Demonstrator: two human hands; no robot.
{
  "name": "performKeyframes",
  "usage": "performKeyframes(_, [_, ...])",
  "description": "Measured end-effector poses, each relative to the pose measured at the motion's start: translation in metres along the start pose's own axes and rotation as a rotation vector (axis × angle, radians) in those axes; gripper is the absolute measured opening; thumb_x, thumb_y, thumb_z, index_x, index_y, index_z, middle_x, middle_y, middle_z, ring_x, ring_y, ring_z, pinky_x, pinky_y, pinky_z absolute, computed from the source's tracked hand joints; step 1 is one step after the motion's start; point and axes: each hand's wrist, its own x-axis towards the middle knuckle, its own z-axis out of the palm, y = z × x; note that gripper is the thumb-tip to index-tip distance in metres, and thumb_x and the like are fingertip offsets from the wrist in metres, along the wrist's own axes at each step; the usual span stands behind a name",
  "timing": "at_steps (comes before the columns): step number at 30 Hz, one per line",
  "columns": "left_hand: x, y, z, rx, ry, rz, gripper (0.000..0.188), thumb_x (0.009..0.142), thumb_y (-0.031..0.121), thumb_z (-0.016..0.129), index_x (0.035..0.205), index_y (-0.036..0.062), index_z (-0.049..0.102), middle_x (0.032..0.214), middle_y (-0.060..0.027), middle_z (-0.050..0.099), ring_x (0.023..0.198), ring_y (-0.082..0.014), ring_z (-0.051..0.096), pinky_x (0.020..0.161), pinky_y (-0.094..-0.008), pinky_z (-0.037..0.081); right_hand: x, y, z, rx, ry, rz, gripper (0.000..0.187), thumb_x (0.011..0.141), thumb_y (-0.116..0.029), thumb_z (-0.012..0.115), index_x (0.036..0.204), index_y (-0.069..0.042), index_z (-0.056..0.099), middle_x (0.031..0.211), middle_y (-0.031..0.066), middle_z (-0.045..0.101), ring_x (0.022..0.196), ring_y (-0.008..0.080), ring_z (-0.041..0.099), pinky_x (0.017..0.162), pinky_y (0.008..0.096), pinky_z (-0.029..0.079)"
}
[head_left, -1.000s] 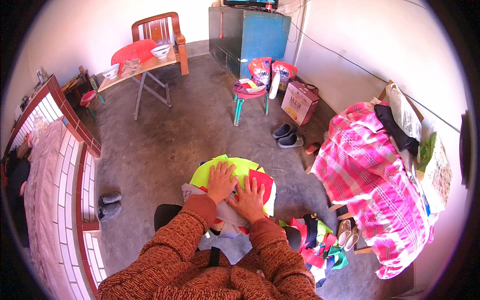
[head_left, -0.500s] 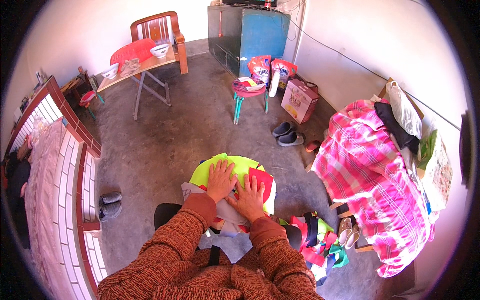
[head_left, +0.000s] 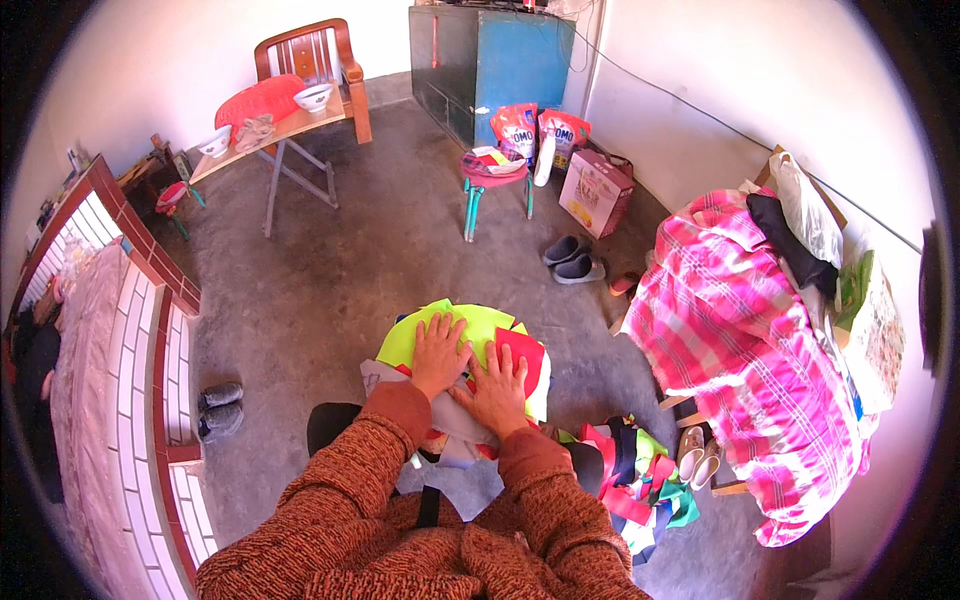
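My left hand (head_left: pixel 438 354) lies flat, fingers spread, on a bright yellow-green piece of cloth (head_left: pixel 400 338). Close beside it, my right hand (head_left: pixel 497 388) is pressed down with its fingers apart, partly over a red piece of cloth (head_left: pixel 527 352). These pieces top a rounded pile in front of me, with a grey piece of cloth (head_left: pixel 380 374) at its left side and more grey below my hands. What holds the pile up is hidden. By my right leg lies a heap of mixed cloth scraps (head_left: pixel 628 475) in red, green, dark blue and white.
At the right, a pink plaid cloth (head_left: pixel 730 370) covers furniture. Dark slippers (head_left: pixel 575 262) and a box (head_left: pixel 597 193) stand ahead near a small stool (head_left: pixel 494 178). A folding table (head_left: pixel 270 138) with bowls is far left; grey slippers (head_left: pixel 220 411) lie left.
Both hands stay flat on the cloth pile, with hardly any shift. The whole view has tilted slightly, so the far furniture sits a little higher.
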Motion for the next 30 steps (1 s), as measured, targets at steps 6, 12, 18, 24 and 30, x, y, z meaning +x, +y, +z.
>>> performKeyframes(6, [0.0014, 0.0009, -0.0016, 0.004, -0.008, -0.002, 0.045, 0.087, 0.033, 0.049, 0.126, 0.0103, 0.048, 0.13, -0.0145, 0.046, 0.125, -0.0324, 0.038, 0.103, -0.0517, 0.024, 0.0016, 0.0007, 0.0001, 0.022, -0.013, 0.005, 0.073, 0.078, -0.066, 0.045, 0.134, -0.02, 0.042, 0.139, 0.014, 0.036, 0.13, 0.0362, 0.03, 0.102, 0.0607, 0.019])
performKeyframes(12, [0.0009, -0.0018, 0.0013, 0.003, 0.01, 0.01, 0.044, 0.087, 0.032, 0.048, 0.124, 0.0096, 0.048, 0.129, -0.0147, 0.047, 0.123, -0.0329, 0.039, 0.102, -0.0522, 0.025, 0.0031, 0.0, -0.0008, 0.013, -0.002, 0.009, 0.072, 0.078, -0.066, 0.045, 0.133, -0.02, 0.044, 0.138, 0.0136, 0.038, 0.129, 0.0356, 0.031, 0.101, 0.0603, 0.021])
performKeyframes(18, [0.002, 0.0001, -0.0018, -0.018, -0.003, 0.001, 0.044, 0.087, 0.032, 0.048, 0.124, 0.0092, 0.048, 0.13, -0.0148, 0.046, 0.124, -0.0333, 0.038, 0.102, -0.0525, 0.025, 0.0022, 0.0009, 0.0006, -0.009, 0.006, 0.0, 0.071, 0.077, -0.065, 0.047, 0.132, -0.02, 0.045, 0.136, 0.0137, 0.04, 0.129, 0.0354, 0.032, 0.101, 0.0598, 0.021])
performKeyframes(24, [0.0012, -0.0009, -0.0011, -0.033, -0.027, -0.018, 0.047, 0.087, 0.035, 0.046, 0.126, 0.0093, 0.048, 0.132, -0.0151, 0.045, 0.126, -0.033, 0.036, 0.104, -0.0521, 0.022, 0.0024, -0.0016, -0.0036, 0.039, -0.01, 0.01, 0.071, 0.077, -0.063, 0.05, 0.133, -0.019, 0.045, 0.137, 0.0154, 0.039, 0.13, 0.0367, 0.029, 0.103, 0.0606, 0.018])
performKeyframes(30, [0.0012, -0.0004, -0.0003, -0.036, -0.037, -0.019, 0.048, 0.087, 0.036, 0.045, 0.127, 0.0096, 0.048, 0.133, -0.015, 0.044, 0.127, -0.0328, 0.035, 0.106, -0.0517, 0.02, 0.0015, -0.0001, -0.0011, -0.008, -0.012, 0.006, 0.073, 0.078, -0.066, 0.044, 0.136, -0.021, 0.041, 0.138, 0.0146, 0.038, 0.129, 0.0367, 0.031, 0.102, 0.06, 0.02])
